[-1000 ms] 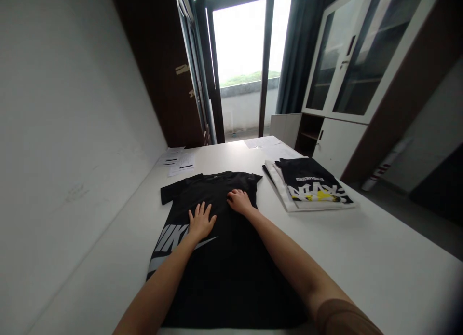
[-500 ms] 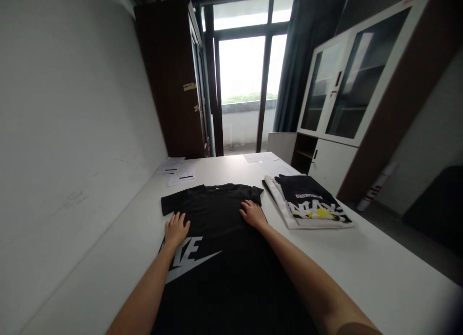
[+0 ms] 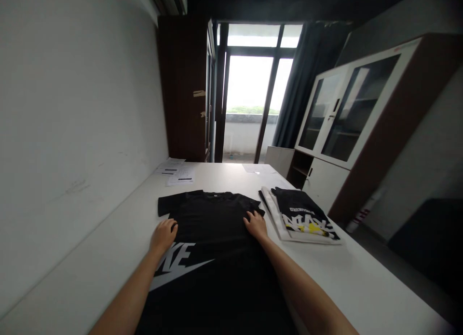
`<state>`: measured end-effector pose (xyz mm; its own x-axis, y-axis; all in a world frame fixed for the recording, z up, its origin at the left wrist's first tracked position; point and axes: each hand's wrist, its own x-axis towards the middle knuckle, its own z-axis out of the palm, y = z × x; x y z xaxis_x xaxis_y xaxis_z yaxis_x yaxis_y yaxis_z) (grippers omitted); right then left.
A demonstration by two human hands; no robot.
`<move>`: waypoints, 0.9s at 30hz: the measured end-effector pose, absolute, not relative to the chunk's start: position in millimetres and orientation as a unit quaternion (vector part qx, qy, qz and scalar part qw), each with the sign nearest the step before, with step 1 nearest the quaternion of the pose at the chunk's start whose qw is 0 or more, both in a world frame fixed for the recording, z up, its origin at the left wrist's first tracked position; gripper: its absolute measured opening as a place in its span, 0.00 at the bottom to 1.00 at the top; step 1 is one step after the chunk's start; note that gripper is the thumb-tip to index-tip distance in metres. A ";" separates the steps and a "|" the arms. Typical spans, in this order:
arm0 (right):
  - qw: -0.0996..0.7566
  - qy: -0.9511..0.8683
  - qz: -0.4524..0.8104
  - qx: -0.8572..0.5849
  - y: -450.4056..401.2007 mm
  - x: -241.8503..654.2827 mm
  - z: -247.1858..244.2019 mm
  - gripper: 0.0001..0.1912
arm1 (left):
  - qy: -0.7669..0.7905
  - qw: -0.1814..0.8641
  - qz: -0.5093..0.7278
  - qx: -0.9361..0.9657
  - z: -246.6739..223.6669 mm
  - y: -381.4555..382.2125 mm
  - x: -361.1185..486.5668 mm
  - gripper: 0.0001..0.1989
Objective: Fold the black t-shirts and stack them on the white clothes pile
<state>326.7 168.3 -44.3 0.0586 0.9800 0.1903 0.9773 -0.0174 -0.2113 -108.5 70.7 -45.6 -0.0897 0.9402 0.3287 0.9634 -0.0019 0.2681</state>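
A black T-shirt point(image 3: 217, 238) with large grey lettering and a swoosh lies spread on the white table point(image 3: 119, 258), its collar at the far end. My left hand point(image 3: 164, 234) is at the shirt's left edge below the left sleeve, its fingers curled together on the fabric. On the right edge, just below the right sleeve, rests my right hand point(image 3: 256, 225), with its fingers apart on the cloth. The shirt's lower part runs out of view between my forearms.
Folded shirts point(image 3: 304, 216), black over white, lie to the right. Paper sheets point(image 3: 181, 173) are at the far left corner, more paper point(image 3: 258, 168) at the far edge. A wall point(image 3: 79, 132) borders the left side; a cabinet point(image 3: 340, 113) stands at right.
My left hand has shifted left to the shirt's edge and its fingers have curled in. My right hand has moved slightly right. The camera view has tilted.
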 end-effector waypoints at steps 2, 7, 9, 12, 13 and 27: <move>0.129 -0.704 0.008 -0.698 168.8 333.2 -45.8 0.28 | -0.703 0.011 -0.223 -0.675 -42.3 69.1 -106.5 0.17; 0.091 -0.734 -0.002 -0.674 156.1 339.2 -52.6 0.32 | -0.715 0.007 -0.201 -0.670 -26.7 68.5 -103.4 0.15; 0.079 -0.739 0.006 -0.669 149.7 338.7 -52.8 0.34 | -0.717 0.009 -0.192 -0.670 -21.5 69.2 -105.7 0.16; 0.067 -0.740 0.022 -0.669 147.9 338.4 -51.0 0.35 | -0.723 0.009 -0.189 -0.665 -17.3 71.0 -104.9 0.16; 0.065 -0.739 0.025 -0.670 149.9 338.5 -50.6 0.36 | -0.724 0.010 -0.189 -0.664 -16.4 71.3 -101.2 0.16; 0.050 -0.750 0.039 -0.658 180.8 336.0 -45.9 0.35 | -0.307 -0.170 -0.140 -0.926 -1.4 -41.8 118.0 0.28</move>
<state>336.0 180.8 -45.9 -0.1294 0.9913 0.0233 0.9836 0.1313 -0.1237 118.0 -41.8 -1.4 0.7725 0.6159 0.1549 0.5204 -0.7537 0.4015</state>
